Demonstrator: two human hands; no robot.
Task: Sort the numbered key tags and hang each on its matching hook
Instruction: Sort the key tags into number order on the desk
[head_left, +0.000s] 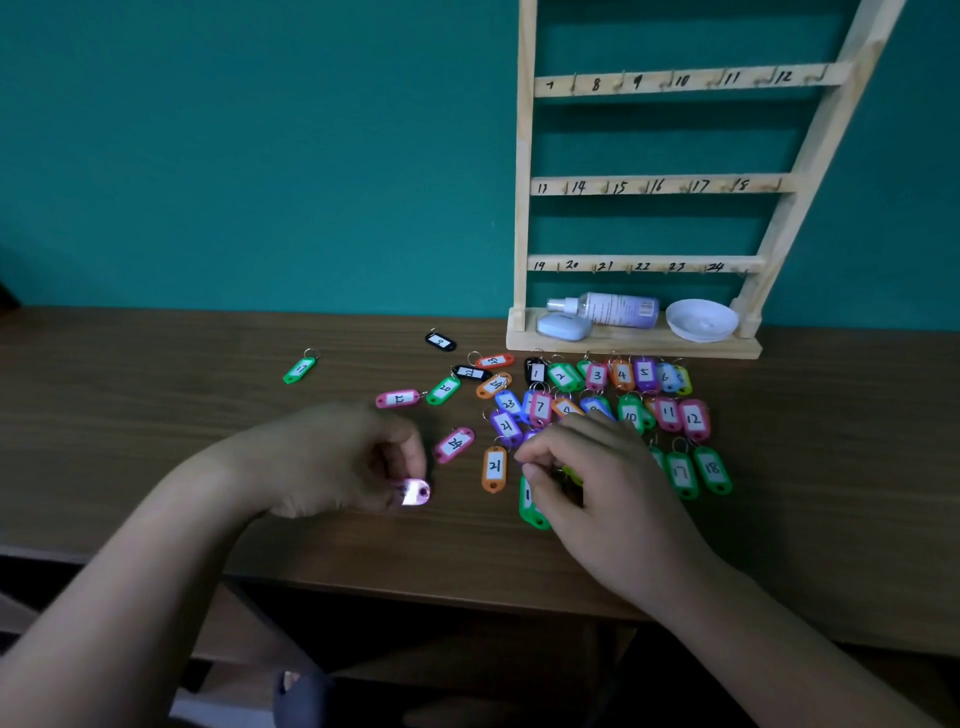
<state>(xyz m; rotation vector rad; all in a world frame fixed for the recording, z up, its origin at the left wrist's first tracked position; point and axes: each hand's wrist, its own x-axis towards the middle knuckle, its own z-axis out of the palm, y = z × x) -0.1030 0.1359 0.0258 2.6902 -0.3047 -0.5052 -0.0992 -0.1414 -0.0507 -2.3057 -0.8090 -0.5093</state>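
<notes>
1. Nothing hangs yet: every hook (573, 83) on the three numbered rails in view, 7 to 24, on the wooden rack (525, 208) is bare (a rail for 1 to 6 would lie above the frame, so I cannot tell about it).
2. Sorting is well on. The key tags (693, 418) lie on the bench (156, 415) just in front of the rack, near the far edge: a row of 1 to 6, then a row of 7 to 12, then a third row started, with 17 and 18 at its right end.
3. Left to sort: loose tags toward the bench's middle, among them 20, 21, 22, 23 and 24, some numbers appearing twice.
4. The left hand (332, 462) pinches a pale pink tag (414, 492) between thumb and fingers, just above the bench toward the near edge.
5. The right hand (613, 483) has its fingers curled down over the third row, on top of a green tag (531, 506); whether they grasp anything I cannot tell.
6. The rack's base shelf (623, 345) holds a bottle (613, 309) lying on its side, a small pale blue case (563, 326) and a white dish (698, 330); nothing shows in the dish.
7. By my judgement, all the hanging remains.
</notes>
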